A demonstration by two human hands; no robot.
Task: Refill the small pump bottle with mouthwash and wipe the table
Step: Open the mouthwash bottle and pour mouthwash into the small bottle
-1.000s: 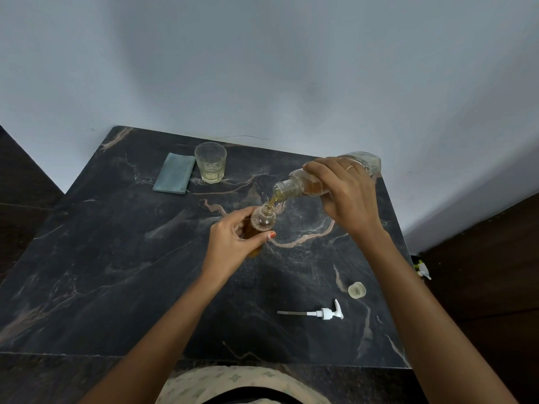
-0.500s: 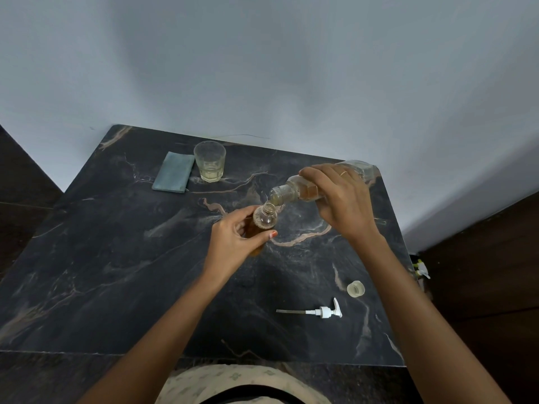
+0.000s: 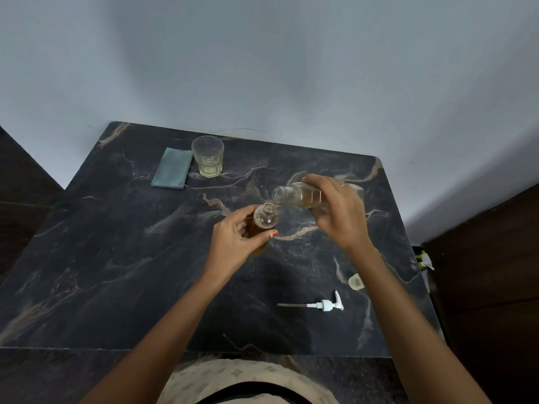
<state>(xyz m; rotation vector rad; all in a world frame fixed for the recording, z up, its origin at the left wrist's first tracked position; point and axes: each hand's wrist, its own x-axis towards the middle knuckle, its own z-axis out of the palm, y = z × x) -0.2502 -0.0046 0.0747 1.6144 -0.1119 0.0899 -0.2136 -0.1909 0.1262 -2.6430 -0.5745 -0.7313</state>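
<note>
Left hand wraps small pump bottle, upright at table centre. Right hand clasps tilted mouthwash bottle, mouth just beside neck at 1 o'clock. Keep lips aligned, tilt gently, stop below neck. Pump head lies at 5 o'clock; cloth at 10 o'clock.

The small pump bottle stands upright near the middle of the dark marble table, its neck open, amber liquid filling it up to the shoulder; the mouthwash bottle, clear and larger, is tipped on its side just above and to the right, its open mouth right beside the small bottle's neck, a little amber liquid left in its body; the white pump head lies flat near the table's front right, tube pointing left; the folded teal cloth lies flat at the back left.
</note>
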